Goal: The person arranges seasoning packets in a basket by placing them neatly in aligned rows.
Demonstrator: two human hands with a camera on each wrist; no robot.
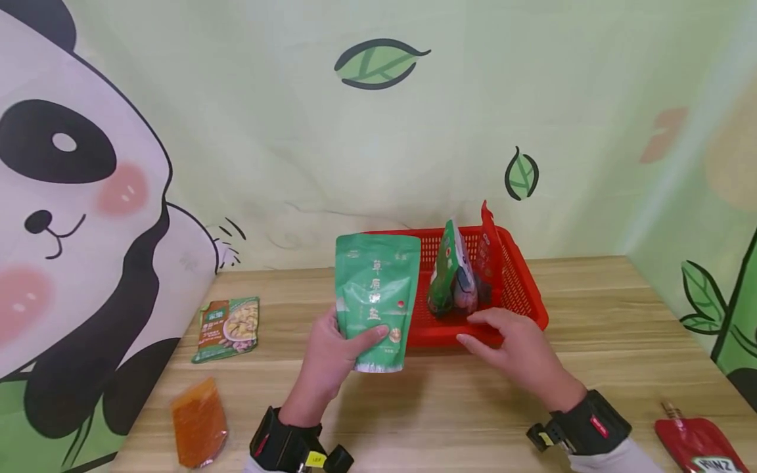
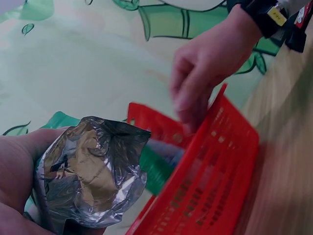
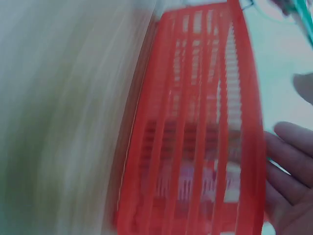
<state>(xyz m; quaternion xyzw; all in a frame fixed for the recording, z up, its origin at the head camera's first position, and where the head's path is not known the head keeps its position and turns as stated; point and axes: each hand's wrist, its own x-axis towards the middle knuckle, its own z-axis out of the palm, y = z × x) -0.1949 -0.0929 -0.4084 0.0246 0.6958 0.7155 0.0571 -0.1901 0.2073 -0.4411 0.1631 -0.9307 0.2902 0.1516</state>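
My left hand [image 1: 328, 351] grips a green pouch [image 1: 376, 289] with white lettering, thumb across its front, and holds it upright before the left part of a red basket [image 1: 526, 289]. The left wrist view catches the pouch's silvery, crinkled underside [image 2: 98, 171]. At the basket's front rim is my right hand [image 1: 523, 345], its fingers reaching over the edge with thumb apart. From the right wrist, those fingers [image 3: 293, 161] appear extended just beyond the rim, holding nothing visible. Inside the basket stand a green-and-white packet [image 1: 451, 272] and a red packet [image 1: 489, 259]; the pouch hides the basket's left end.
On the wooden table [image 1: 284, 394], a brown-and-green food packet [image 1: 227, 328] lies at the left, with an orange-brown packet [image 1: 199, 424] nearer me. A red Heinz pouch with a spout [image 1: 700, 443] lies at the front right. Behind the table hangs a panda-print backdrop [image 1: 266, 131].
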